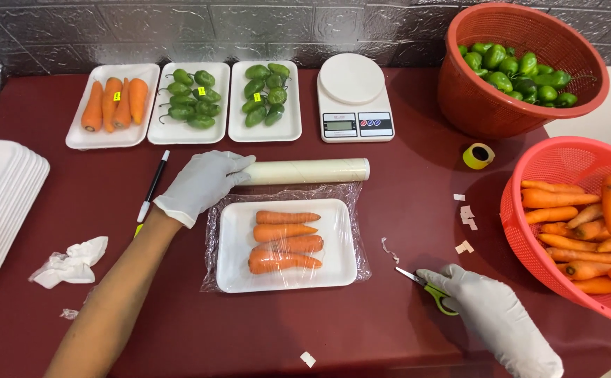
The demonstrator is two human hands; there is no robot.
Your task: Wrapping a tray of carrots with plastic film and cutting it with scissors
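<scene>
I'm gripping the roll of cling film at its near end with my gloved left hand, fingers wrapped round the tube, and the film is stretching from it down over the white foam tray sitting mid-bench in front of me. Four carrots are lying side by side in that tray under the clear sheet. My right hand is resting low on the dark red bench, closed around the green-handled scissors, blades pointing toward the tray's right corner but apart from it. Behind the roll, a white kitchen scale is standing beside three filled trays, and two red baskets of peppers and carrots are sitting at my right.
</scene>
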